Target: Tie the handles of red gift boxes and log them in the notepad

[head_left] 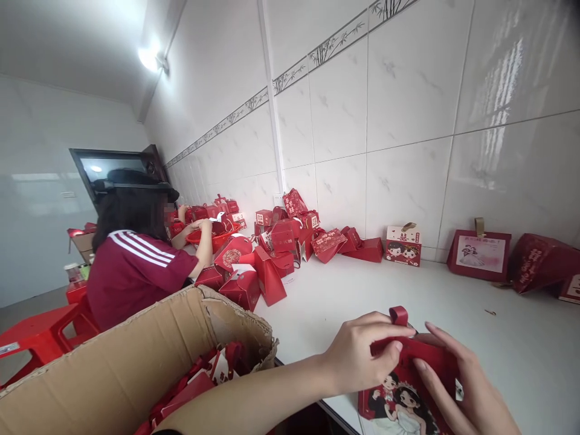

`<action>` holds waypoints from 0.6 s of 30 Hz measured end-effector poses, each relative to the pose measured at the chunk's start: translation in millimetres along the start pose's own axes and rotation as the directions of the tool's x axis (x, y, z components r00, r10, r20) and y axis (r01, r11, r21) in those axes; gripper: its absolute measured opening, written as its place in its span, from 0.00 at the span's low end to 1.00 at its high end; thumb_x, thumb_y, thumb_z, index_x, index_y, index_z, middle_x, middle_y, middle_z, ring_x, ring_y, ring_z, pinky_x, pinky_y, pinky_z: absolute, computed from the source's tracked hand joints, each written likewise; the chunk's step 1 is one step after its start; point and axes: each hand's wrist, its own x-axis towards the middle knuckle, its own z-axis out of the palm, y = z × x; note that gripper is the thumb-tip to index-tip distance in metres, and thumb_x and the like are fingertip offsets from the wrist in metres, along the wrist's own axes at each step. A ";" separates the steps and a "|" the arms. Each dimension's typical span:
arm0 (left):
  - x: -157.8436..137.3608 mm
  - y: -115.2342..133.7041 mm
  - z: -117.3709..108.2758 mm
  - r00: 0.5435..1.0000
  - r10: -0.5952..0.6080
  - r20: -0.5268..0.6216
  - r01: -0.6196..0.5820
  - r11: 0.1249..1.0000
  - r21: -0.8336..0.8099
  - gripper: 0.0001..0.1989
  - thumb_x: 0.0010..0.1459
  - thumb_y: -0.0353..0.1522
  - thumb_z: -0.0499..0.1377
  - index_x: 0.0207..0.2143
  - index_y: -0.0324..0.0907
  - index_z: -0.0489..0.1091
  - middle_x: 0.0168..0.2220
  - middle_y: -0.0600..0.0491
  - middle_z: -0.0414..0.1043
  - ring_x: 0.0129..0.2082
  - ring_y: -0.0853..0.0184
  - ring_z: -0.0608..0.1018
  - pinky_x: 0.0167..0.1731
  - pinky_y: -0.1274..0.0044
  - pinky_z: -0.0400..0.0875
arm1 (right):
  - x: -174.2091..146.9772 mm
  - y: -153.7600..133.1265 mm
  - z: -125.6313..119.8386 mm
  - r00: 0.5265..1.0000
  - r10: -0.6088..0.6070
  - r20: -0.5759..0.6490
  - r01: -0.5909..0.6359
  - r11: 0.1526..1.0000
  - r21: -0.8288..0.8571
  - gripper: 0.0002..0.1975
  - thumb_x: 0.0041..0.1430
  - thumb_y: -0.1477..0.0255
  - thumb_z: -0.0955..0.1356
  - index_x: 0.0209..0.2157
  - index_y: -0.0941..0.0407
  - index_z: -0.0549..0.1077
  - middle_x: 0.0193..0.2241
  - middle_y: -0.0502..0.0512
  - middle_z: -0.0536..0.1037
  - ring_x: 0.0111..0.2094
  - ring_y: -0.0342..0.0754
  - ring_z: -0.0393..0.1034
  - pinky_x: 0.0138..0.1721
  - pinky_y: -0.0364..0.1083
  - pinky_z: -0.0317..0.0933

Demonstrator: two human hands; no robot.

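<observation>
A red gift box (410, 396) with a cartoon bride and groom on its front sits at the table's near edge. A dark red ribbon loop (399, 315) stands up at its top. My left hand (365, 350) pinches the top edge of the box near the loop, thumb in front and fingers behind. On the other side my right hand (473, 380) grips the box, with its thumb on the front and its fingers over the top and side. The lower part of the box runs out of view.
Left of my forearm stands a cardboard carton (149, 338) with red boxes inside. Piled red gift boxes (240, 284) line the wall, and a pink-fronted box (480, 254) stands at right. A co-worker in a maroon shirt (140, 272) sits at left near a red stool (36, 332).
</observation>
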 end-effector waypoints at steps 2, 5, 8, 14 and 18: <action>0.7 1.0 0.7 1.000 0.008 -0.009 -0.008 1.000 -0.005 0.15 0.53 0.25 0.53 0.41 0.29 0.73 0.37 0.41 0.74 0.36 0.66 0.76 0.39 0.78 0.72 | 8.0 -3.6 -3.4 0.999 0.005 0.036 -0.004 1.000 -0.026 0.13 0.64 0.65 0.58 0.46 0.55 0.64 0.35 0.55 0.72 0.32 0.44 0.71 0.28 0.36 0.67; 1.6 2.4 0.6 1.000 0.026 -0.011 -0.026 1.000 -0.010 0.15 0.52 0.24 0.52 0.40 0.28 0.73 0.36 0.41 0.74 0.34 0.66 0.76 0.38 0.78 0.72 | 13.8 -6.1 -6.2 0.999 0.035 0.042 -0.034 0.999 -0.009 0.11 0.63 0.65 0.59 0.42 0.54 0.66 0.33 0.52 0.74 0.29 0.42 0.72 0.26 0.34 0.67; 1.7 2.1 0.0 1.000 0.021 -0.011 -0.021 1.000 -0.017 0.15 0.52 0.24 0.52 0.40 0.29 0.73 0.35 0.42 0.74 0.33 0.66 0.76 0.37 0.77 0.72 | 12.5 -5.0 -5.4 0.997 0.074 0.030 -0.075 0.996 0.039 0.11 0.62 0.64 0.60 0.41 0.54 0.68 0.33 0.52 0.75 0.30 0.43 0.73 0.26 0.34 0.67; 0.3 -0.2 0.1 1.000 0.010 -0.006 -0.011 1.000 -0.024 0.16 0.51 0.24 0.52 0.42 0.32 0.73 0.36 0.43 0.74 0.34 0.67 0.76 0.37 0.77 0.73 | 9.6 -3.6 -1.4 0.983 0.184 0.021 -0.185 0.967 0.176 0.11 0.59 0.61 0.64 0.36 0.54 0.70 0.30 0.51 0.75 0.22 0.42 0.71 0.21 0.34 0.66; 0.4 0.8 -0.4 1.000 0.002 -0.012 -0.002 1.000 -0.028 0.17 0.51 0.24 0.52 0.42 0.32 0.73 0.36 0.44 0.74 0.34 0.67 0.76 0.37 0.77 0.73 | 9.1 -5.2 -0.2 0.966 0.255 0.042 -0.258 0.941 0.221 0.14 0.57 0.59 0.64 0.32 0.56 0.70 0.27 0.52 0.75 0.22 0.44 0.71 0.20 0.35 0.66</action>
